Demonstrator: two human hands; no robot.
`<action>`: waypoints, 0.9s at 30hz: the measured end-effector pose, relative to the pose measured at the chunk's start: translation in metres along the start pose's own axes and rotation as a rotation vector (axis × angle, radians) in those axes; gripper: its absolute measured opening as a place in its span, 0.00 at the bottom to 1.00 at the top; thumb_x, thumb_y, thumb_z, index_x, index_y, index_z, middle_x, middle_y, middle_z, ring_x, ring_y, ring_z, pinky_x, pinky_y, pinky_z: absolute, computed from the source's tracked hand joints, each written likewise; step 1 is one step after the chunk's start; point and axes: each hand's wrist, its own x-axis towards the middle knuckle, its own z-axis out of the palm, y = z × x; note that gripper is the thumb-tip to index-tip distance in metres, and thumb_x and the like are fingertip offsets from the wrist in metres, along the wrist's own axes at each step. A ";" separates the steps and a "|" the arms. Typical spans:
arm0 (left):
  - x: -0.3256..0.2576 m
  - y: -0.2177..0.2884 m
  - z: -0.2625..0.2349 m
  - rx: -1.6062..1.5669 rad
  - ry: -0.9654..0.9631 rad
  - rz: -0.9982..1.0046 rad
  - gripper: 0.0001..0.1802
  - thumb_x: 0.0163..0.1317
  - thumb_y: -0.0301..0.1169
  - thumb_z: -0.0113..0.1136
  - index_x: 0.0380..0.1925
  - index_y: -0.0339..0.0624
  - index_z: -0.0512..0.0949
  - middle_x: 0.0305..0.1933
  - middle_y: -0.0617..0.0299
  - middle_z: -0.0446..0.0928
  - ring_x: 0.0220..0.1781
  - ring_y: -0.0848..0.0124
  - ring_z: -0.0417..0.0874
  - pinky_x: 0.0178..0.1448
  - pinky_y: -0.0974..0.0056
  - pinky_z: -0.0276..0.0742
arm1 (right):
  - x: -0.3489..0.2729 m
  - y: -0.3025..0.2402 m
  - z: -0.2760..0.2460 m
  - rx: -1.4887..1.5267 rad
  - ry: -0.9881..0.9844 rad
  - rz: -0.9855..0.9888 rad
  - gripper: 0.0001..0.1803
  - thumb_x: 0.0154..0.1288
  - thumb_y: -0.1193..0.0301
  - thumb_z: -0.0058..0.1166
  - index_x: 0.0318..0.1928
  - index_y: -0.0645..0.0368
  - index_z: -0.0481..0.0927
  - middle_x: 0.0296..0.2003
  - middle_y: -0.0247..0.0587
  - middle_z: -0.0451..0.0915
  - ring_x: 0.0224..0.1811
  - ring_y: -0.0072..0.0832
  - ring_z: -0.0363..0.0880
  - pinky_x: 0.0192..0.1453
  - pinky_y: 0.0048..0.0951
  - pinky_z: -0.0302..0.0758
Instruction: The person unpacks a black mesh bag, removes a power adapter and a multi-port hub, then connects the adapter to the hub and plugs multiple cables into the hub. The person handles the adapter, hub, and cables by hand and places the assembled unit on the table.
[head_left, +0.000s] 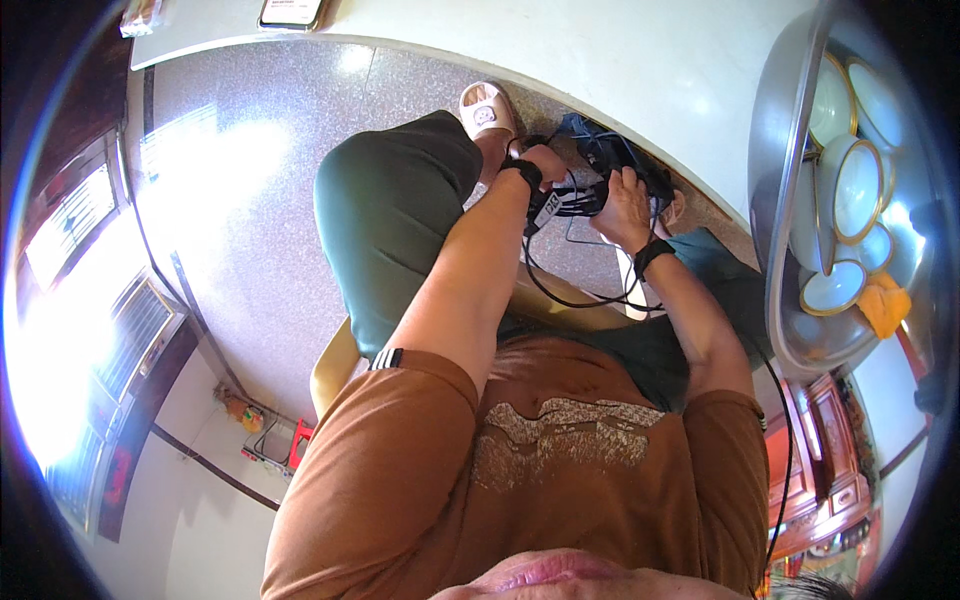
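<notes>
Between my knees, below the table edge, hangs a tangle of black cables [575,208] with a white tag [546,212] on it. My left hand [543,164] is closed at the left side of this tangle; what lies inside its fingers is hidden. From the right, my right hand [626,212] grips the black cables, its fingers curled over a dark part. A dark blue and black bag-like item [602,148] sits just beyond both hands. One loose cable [575,303] loops down toward my lap. Each wrist wears a black band.
A white table [640,50] curves across the far side, with a phone [292,12] at its edge. On the right, a metal basin [785,200] holds several gold-rimmed white bowls [857,190] and an orange cloth [884,305]. Speckled floor [250,230] lies to the left.
</notes>
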 end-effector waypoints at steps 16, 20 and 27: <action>-0.015 -0.003 -0.029 -0.323 0.046 -0.539 0.26 0.50 0.38 0.67 0.51 0.41 0.81 0.48 0.47 0.84 0.50 0.50 0.85 0.49 0.55 0.83 | -0.050 -0.049 -0.093 0.001 0.144 -0.255 0.26 0.43 0.73 0.60 0.46 0.70 0.74 0.46 0.57 0.67 0.44 0.56 0.69 0.50 0.50 0.72; -0.049 0.025 -0.074 -0.451 0.160 -0.576 0.49 0.39 0.43 0.76 0.64 0.40 0.70 0.54 0.43 0.81 0.54 0.48 0.83 0.55 0.56 0.81 | -0.056 -0.062 -0.117 -0.040 -0.054 -0.197 0.42 0.36 0.72 0.66 0.59 0.68 0.69 0.60 0.58 0.63 0.54 0.56 0.68 0.59 0.49 0.70; -0.066 0.038 -0.084 -0.689 0.350 -0.425 0.39 0.51 0.40 0.75 0.61 0.38 0.71 0.56 0.39 0.79 0.58 0.54 0.81 0.59 0.58 0.78 | -0.075 -0.083 -0.148 -0.017 0.186 -0.383 0.29 0.49 0.72 0.54 0.55 0.71 0.71 0.55 0.61 0.68 0.47 0.57 0.70 0.54 0.50 0.70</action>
